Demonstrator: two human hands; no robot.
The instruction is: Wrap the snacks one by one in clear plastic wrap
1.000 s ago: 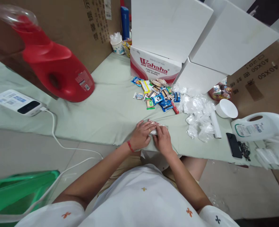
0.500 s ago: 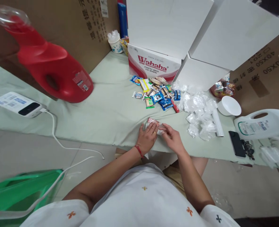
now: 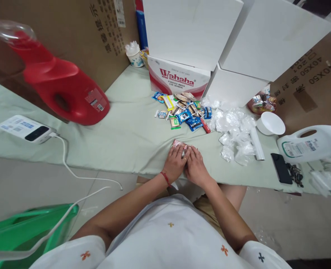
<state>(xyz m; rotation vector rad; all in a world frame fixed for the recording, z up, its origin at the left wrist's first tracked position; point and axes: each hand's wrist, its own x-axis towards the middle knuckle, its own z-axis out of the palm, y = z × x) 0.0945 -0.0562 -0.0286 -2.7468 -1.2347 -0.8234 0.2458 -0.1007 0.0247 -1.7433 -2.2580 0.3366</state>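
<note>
A small reddish packet in clear plastic (image 3: 179,143) lies near the table's front edge, mostly covered by my hands. My left hand (image 3: 175,161), with a red string on its wrist and a ring, rests flat on it with fingers stretched out. Close against it, my right hand (image 3: 195,164) lays its extended fingers down on the packet's right side. The fingertips of both hands touch the packet or its wrap; what is under the palms is hidden. Beyond them spreads a pile of small wrapped snacks (image 3: 184,116).
Crumpled clear plastic bags (image 3: 232,123) lie right of the snacks, beside a white bowl (image 3: 271,123), a black phone (image 3: 281,169) and a white jug (image 3: 308,144). White boxes (image 3: 179,76) stand behind. A red jug (image 3: 70,86) and a corded white device (image 3: 25,129) are at left.
My right hand has moved left against my left hand, its fingers going from a bent pinch at the wrap's edge to lying flat. My left hand stays on the packet.
</note>
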